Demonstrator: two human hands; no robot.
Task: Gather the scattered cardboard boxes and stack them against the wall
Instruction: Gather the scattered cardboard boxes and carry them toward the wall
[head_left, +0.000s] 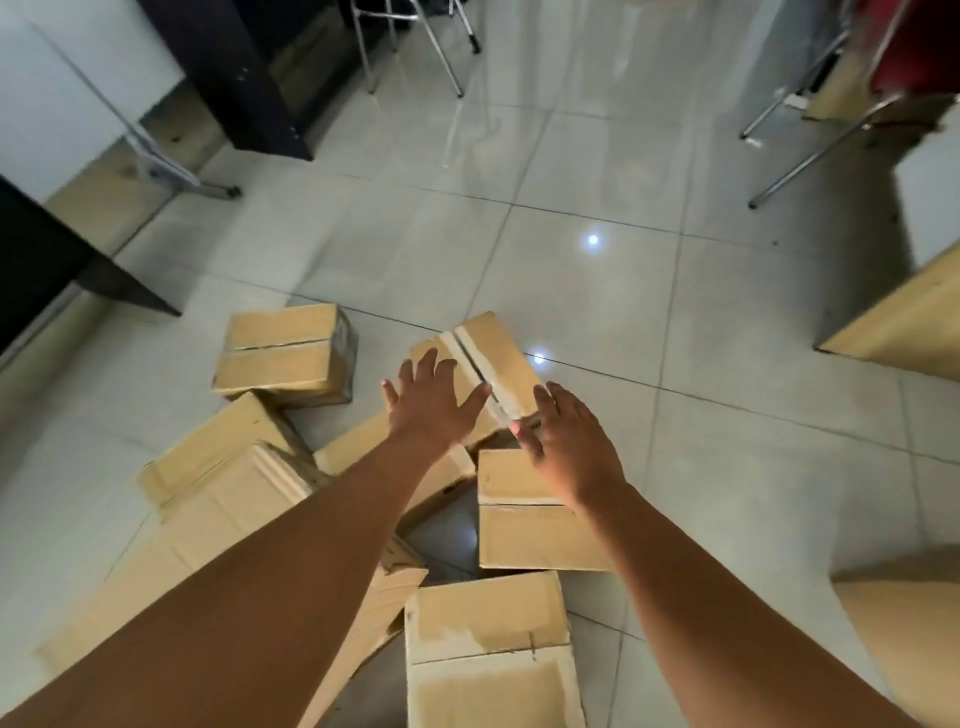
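Note:
Several cardboard boxes lie scattered on the tiled floor below me. A small taped box (493, 353) sits tilted at the far middle of the pile. My left hand (431, 400) is spread over its left side with straight fingers. My right hand (566, 441) reaches to its near right corner, fingers loosely bent, holding nothing. Another small box (285, 356) lies to the left. A box (519, 525) sits under my right wrist, and a larger one (488, 649) lies nearest me. A long flattened box (223, 499) lies under my left forearm.
A dark desk panel (62, 270) stands at the left. Metal chair legs (415, 52) stand at the back, more (810, 156) at the right. A tan board (904, 322) leans at the right edge, and another cardboard piece (904, 634) lies at the lower right.

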